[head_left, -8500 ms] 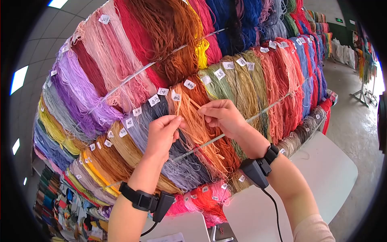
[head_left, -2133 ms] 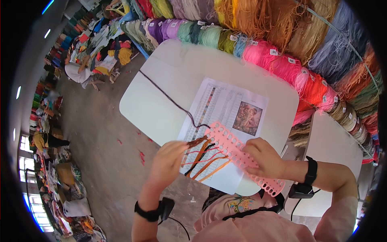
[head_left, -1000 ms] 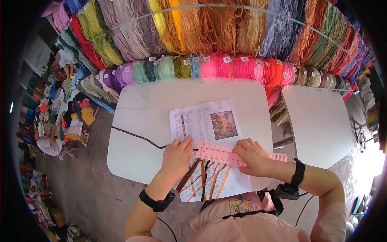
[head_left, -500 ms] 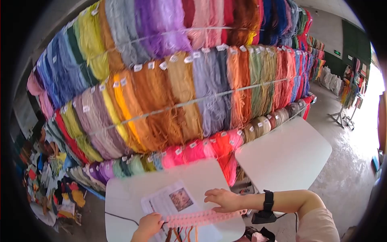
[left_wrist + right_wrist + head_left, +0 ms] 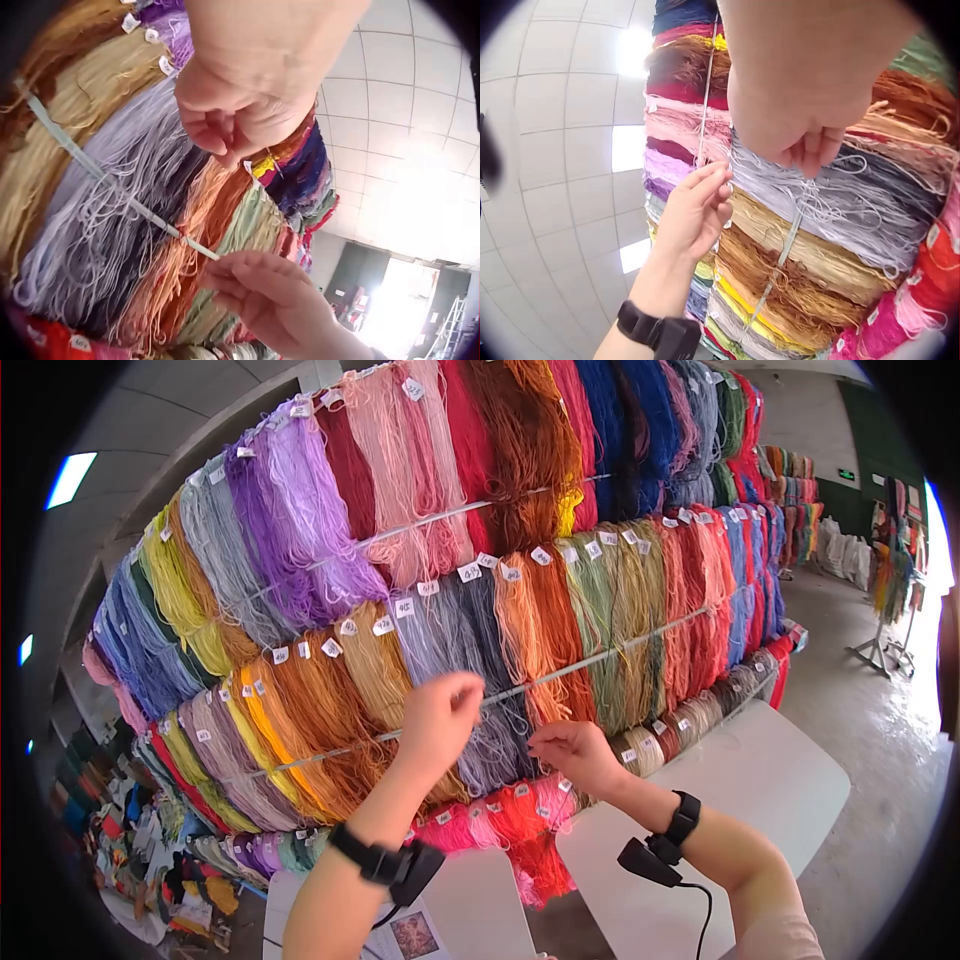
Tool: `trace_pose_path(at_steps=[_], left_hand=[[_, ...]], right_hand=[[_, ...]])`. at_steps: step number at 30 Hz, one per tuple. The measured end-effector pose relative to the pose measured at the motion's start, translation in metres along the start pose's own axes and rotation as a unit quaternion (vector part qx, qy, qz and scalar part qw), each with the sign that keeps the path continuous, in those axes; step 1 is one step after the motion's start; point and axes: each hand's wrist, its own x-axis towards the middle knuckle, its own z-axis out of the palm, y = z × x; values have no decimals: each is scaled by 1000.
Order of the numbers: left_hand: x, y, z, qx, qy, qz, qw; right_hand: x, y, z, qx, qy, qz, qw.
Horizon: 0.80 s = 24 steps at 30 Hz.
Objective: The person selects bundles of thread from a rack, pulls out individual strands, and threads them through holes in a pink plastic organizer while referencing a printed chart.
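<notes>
My left hand [image 5: 440, 720] is raised before the hanging skeins, its fingers curled in and the thumb against them; no strand shows in it. Behind it hang blue-grey skeins [image 5: 425, 625] and dark slate ones [image 5: 480, 620]. Lower and to the right, my right hand [image 5: 580, 755] has thumb and forefinger drawn together beside the slate and orange skeins [image 5: 520, 640]; I cannot tell if it pinches a strand. In the left wrist view the right hand [image 5: 270, 300] overlaps the end of the visible metal rod [image 5: 150, 214]. Numbered paper tags [image 5: 470, 572] top the skeins.
Rows of coloured yarn fill the rack, with thin rods across them. Below stand two white tables [image 5: 700, 810]; the left one bears a printed sheet with a picture [image 5: 415, 937]. Pink and red skeins [image 5: 515, 815] hang at the rack's foot. A clothes rack [image 5: 885, 645] stands far right.
Both hands have risen from the pink holed board on the table to the hanging skeins. The view has tilted up, and the board is out of sight. Earlier, both hands pinched orange thread.
</notes>
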Motion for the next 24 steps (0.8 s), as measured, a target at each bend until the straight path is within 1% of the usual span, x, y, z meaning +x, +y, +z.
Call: trace_pose_path(at_steps=[2,4,7,8,11,14,17,18,19,20,21,22,24], left_hand=[[40,-10,11,-4,97,-9,995],[69,-17,15,-3,177,-10,984],[94,-29,18,26,195,-7,981],[97,-30,17,58,182,-2,981],[106,-30,17,23,167,-32,985],[109,-33,12,54,148,-40,987],[108,-34,11,-60,186,-66,978],[106,-33,9,-127,176,-121,969],[102,-27,7,-228,160,-132,951],[98,-19,6,-327,143,-141,924],[93,-10,3,-422,125,-148,885],[89,-1,-1,-470,121,-163,859],[69,0,-23,-568,11,-119,814]], right_hand=[[6,-5,-16,5,-24,43,999],[8,-3,-26,8,-36,38,999],[10,3,-36,18,-36,11,999],[11,6,-37,24,-29,2,999],[16,10,-40,35,-29,-8,999],[17,12,-42,33,-29,-7,999],[18,14,-40,18,-39,-2,999],[18,12,-40,7,-51,1,999],[19,10,-40,-4,-63,5,998],[20,9,-38,4,-63,4,998],[21,9,-37,11,-64,3,998],[22,9,-35,18,-65,3,998],[22,8,-33,50,-67,1,997]])
